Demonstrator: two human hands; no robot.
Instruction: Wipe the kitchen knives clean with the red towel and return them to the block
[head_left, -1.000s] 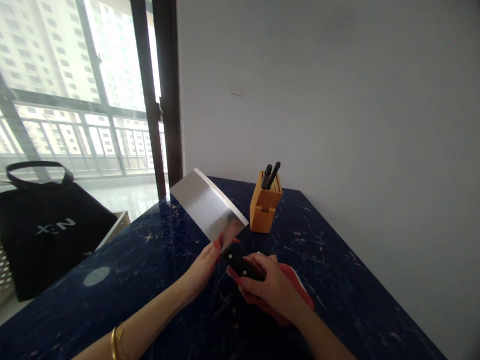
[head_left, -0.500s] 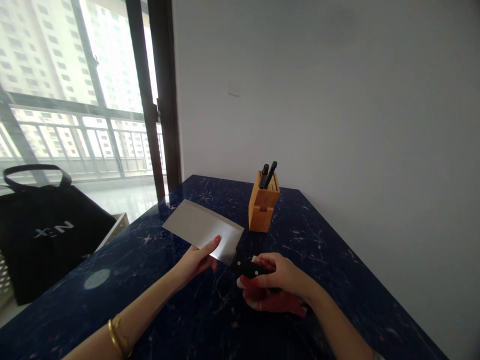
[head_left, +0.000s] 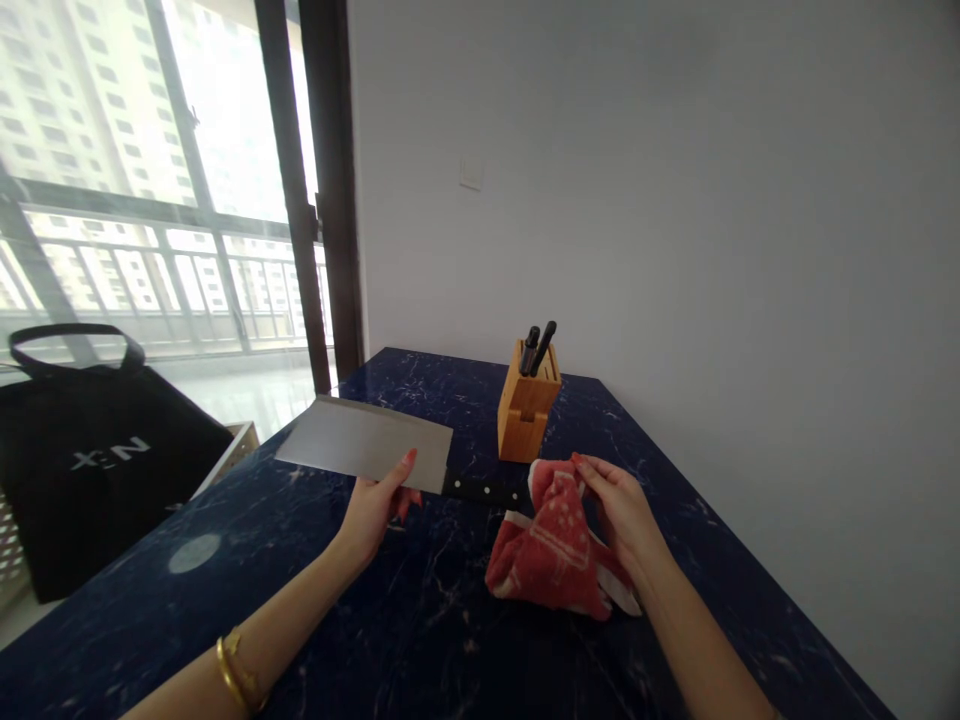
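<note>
My left hand (head_left: 381,510) pinches a broad cleaver (head_left: 367,437) by the blade near its handle, thumb on the upper face. The blade points left, and the black riveted handle (head_left: 480,489) points right, its end close to the cloth. My right hand (head_left: 619,505) grips a red and white patterned cloth (head_left: 551,555) by its upper edge. The cloth hangs in folds, and part of it appears to rest low over the table. Behind the cloth stands a wooden knife block (head_left: 523,432) holding black-handled tools (head_left: 538,350).
A dark blue marbled table (head_left: 390,640) runs back to a pale wall (head_left: 675,200). To the left, a black bag (head_left: 105,460) sits in a perforated white basket (head_left: 229,458) beside tall windows (head_left: 150,240). A round pale mark (head_left: 195,554) shows on the tabletop.
My right hand has let go of the cleaver's handle and lifted the cloth up by its edge. My left hand has shifted the cleaver left and turned it more level.
</note>
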